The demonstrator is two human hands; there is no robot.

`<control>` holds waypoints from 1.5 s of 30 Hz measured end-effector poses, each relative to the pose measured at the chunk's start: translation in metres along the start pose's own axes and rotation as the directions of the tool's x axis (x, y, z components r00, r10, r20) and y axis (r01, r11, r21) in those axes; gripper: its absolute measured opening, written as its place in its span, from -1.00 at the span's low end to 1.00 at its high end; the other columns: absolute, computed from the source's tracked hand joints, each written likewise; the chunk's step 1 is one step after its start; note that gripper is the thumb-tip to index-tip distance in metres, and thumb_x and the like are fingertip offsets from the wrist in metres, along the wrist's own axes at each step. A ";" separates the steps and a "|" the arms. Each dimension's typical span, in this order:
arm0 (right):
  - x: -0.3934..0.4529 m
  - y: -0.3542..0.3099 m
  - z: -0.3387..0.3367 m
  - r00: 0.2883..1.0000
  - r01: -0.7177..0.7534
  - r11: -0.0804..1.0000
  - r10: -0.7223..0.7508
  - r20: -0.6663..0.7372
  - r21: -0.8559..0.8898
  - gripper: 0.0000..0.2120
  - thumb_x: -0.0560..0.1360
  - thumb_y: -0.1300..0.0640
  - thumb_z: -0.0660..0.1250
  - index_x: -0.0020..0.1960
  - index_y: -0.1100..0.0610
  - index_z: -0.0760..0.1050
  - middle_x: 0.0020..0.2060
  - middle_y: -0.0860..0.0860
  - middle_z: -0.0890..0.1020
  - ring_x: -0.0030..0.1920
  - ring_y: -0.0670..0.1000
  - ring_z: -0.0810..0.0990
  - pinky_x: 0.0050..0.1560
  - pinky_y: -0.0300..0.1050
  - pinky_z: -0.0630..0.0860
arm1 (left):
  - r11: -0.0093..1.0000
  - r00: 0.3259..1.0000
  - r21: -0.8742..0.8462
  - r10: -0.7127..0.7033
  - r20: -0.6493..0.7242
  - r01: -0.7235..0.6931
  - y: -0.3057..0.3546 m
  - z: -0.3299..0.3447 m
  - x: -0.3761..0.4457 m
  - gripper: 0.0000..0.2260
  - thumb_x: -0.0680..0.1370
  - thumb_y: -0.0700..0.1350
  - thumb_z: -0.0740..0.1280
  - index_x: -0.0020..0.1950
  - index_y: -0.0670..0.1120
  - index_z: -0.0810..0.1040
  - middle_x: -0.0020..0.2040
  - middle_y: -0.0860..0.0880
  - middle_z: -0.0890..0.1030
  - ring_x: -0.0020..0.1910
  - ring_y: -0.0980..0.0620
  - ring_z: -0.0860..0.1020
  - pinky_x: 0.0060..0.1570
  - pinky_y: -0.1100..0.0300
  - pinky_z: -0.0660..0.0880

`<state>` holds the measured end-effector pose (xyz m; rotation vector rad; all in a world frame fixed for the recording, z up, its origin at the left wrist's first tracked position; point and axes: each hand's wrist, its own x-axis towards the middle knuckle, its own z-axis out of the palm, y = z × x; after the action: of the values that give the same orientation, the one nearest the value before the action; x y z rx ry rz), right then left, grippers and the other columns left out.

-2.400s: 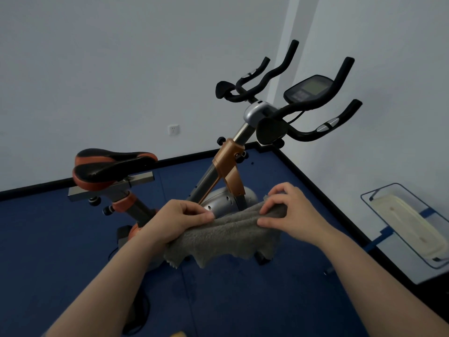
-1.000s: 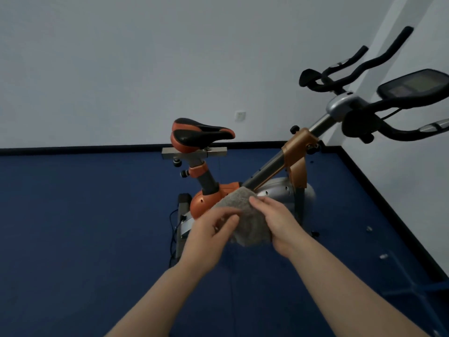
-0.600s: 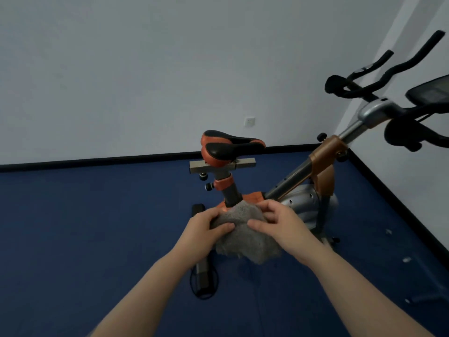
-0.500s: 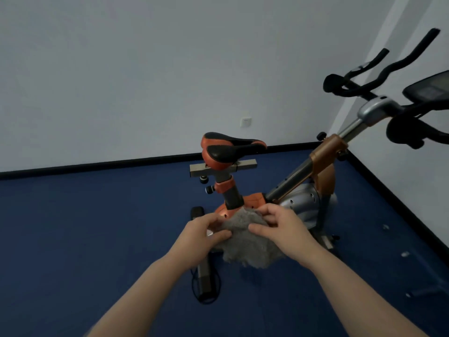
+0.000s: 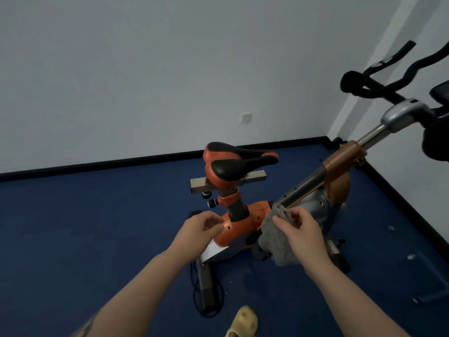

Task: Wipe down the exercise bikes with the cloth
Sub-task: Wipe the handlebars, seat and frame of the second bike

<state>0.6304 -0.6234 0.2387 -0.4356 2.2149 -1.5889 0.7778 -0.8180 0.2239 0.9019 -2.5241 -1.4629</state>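
Note:
An orange and grey exercise bike (image 5: 245, 222) stands on the blue floor, its black and orange saddle (image 5: 238, 161) in mid-view and black handlebars (image 5: 388, 76) at the upper right. My right hand (image 5: 298, 229) grips a bunched grey cloth (image 5: 274, 237) that hangs in front of the bike's frame, just below the slanted handlebar post (image 5: 306, 188). My left hand (image 5: 201, 226) hovers to the left of the seat post with fingers loosely curled, holding nothing and apart from the cloth.
Grey walls meet in a corner behind the bike, with a wall socket (image 5: 246, 117). A black cable (image 5: 209, 310) loops on the floor by the rear stabiliser. A yellow slipper (image 5: 244, 322) shows at the bottom edge. Blue floor spreads to the left.
My left hand has let go of the cloth and moved left. The cloth now hangs from my right hand alone, shifted right toward the handlebar post.

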 end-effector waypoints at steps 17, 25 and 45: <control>0.114 -0.043 0.114 0.980 0.198 0.980 -0.198 -0.020 -0.010 -0.81 0.54 0.06 0.38 0.11 -0.07 0.45 0.05 -0.13 0.55 0.02 -0.26 0.54 -0.01 -0.39 0.49 | 0.990 0.950 -0.076 0.094 -0.298 -0.121 -0.002 -0.055 0.147 -0.85 0.57 -0.15 0.36 0.03 0.11 0.63 0.00 0.15 0.62 -0.05 0.29 0.55 -0.10 0.39 0.47; 0.131 -0.039 0.174 0.938 0.164 0.747 -0.320 -0.133 -0.645 -0.70 0.55 -0.11 0.28 0.23 -0.03 0.53 0.26 -0.05 0.45 0.36 0.02 0.31 0.37 0.04 0.28 | 0.979 0.974 -0.031 0.199 -0.109 -0.203 -0.016 -0.085 0.195 -0.77 0.57 -0.17 0.36 -0.04 0.21 0.59 -0.03 0.19 0.62 -0.05 0.30 0.55 -0.10 0.48 0.44; 0.153 -0.050 0.225 0.873 -0.373 0.812 0.143 -0.466 -0.450 -0.51 0.66 -0.14 -0.08 0.57 -0.21 -0.03 0.59 -0.05 -0.15 0.56 0.00 -0.21 0.55 0.10 -0.08 | 0.843 0.835 -0.010 0.535 0.125 -0.538 -0.034 -0.095 0.226 -0.83 0.53 -0.18 0.42 0.07 0.03 0.65 -0.01 0.19 0.60 0.01 0.14 0.53 0.02 0.32 0.43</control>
<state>0.6040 -0.8959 0.2021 0.0986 2.8908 -0.9620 0.6409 -1.0225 0.2002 0.0654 -2.5766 -1.3249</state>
